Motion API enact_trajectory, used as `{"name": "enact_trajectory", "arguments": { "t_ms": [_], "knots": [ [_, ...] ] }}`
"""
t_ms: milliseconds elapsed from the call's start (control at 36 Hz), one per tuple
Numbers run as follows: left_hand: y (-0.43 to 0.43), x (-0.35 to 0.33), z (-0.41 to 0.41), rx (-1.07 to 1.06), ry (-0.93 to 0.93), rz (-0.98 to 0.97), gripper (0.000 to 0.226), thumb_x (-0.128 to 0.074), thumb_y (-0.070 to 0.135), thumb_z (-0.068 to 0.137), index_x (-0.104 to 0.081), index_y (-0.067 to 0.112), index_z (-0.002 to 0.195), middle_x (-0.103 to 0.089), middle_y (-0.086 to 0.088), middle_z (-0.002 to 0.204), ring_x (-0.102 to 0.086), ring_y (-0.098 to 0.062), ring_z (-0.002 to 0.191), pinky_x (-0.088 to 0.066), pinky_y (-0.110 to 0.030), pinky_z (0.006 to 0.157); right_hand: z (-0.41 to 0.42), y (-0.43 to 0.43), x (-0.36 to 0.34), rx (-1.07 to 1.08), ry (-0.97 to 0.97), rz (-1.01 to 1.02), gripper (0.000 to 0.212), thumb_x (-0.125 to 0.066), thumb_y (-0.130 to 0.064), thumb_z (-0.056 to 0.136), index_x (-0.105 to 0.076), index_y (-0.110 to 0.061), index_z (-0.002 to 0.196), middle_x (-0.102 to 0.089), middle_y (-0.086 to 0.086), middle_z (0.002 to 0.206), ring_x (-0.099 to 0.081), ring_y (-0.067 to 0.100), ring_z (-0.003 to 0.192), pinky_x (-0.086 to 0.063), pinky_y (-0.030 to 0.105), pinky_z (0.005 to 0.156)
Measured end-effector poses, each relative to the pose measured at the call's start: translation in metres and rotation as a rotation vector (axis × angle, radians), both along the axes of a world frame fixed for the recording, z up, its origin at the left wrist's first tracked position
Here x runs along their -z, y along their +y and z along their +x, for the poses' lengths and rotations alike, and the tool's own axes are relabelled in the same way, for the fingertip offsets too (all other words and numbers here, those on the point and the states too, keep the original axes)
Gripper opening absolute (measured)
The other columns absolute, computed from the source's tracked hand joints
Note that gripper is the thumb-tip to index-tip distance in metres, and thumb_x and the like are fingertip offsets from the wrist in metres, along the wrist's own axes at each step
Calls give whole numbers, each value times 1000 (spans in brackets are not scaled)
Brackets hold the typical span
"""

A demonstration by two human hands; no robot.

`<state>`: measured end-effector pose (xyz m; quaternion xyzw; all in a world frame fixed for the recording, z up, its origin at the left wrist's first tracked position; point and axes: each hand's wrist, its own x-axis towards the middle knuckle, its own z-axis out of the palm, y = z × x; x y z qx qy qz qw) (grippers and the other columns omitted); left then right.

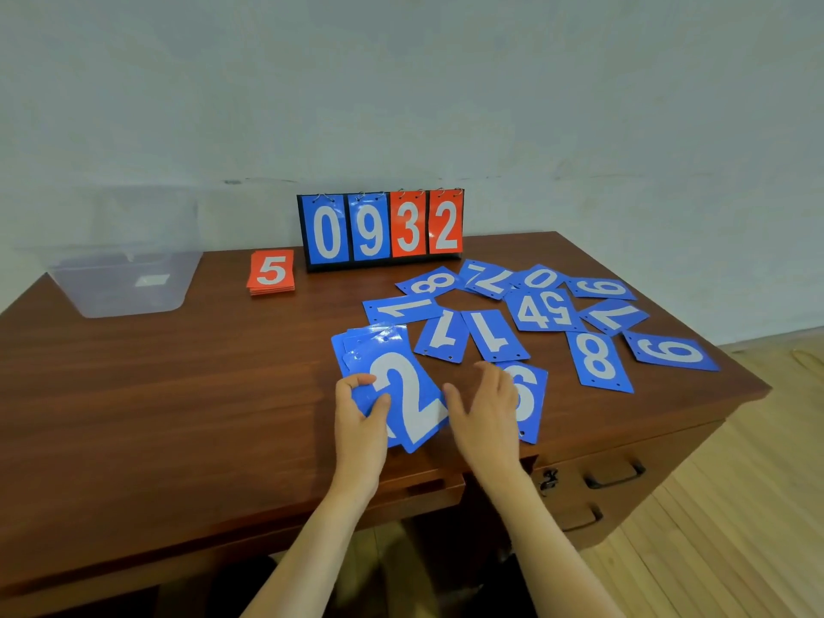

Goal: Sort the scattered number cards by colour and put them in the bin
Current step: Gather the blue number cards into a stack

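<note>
My left hand (361,417) grips a fanned stack of blue number cards (403,385) with a 2 on top, thumb pressed on its face. My right hand (484,408) hovers beside the stack with relaxed fingers, partly covering a blue 6 card (530,401) that lies on the desk. Several more blue cards (541,307) lie scattered across the right half of the desk. A neat pile of red cards (271,272) with a 5 on top sits at the back. The clear plastic bin (129,269) stands at the back left, with no cards visible inside.
A flip scoreboard (381,227) reading 0 9 3 2 stands against the wall at the back of the brown wooden desk (178,394). Drawer handles (615,477) show on the desk's right front. Wood flooring lies to the right.
</note>
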<state>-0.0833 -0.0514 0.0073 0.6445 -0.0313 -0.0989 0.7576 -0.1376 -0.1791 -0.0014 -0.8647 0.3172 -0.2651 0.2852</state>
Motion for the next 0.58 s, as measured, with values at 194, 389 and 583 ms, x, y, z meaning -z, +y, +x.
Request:
{"name": "enact_trajectory", "arguments": {
  "t_ms": [194,389,583],
  "knots": [
    [10,2,4,-17,14,13,18,-54,9,94,-49,19,108,-52,11,107,-64,-10,89,-49,-15,48,1,-54,6,95,520,14,77,-43,-55,93,-13,-12,150,-9,15,156,-3,34,145,-16,47,116],
    [15,6,6,-17,55,13,21,-58,12,92,-50,21,109,-51,10,111,-64,-12,93,-52,-21,54,-9,-51,8,-174,531,-73,40,-41,-32,97,-40,-15,133,-39,3,143,-36,22,132,-17,45,116],
    [17,12,5,-23,69,12,19,-57,10,93,-52,23,106,-52,6,117,-64,-12,96,-51,-22,54,-33,-52,-11,-332,605,-4,50,-47,-11,93,-34,-17,141,-37,0,146,-40,21,128,-30,34,109]
  ]
}}
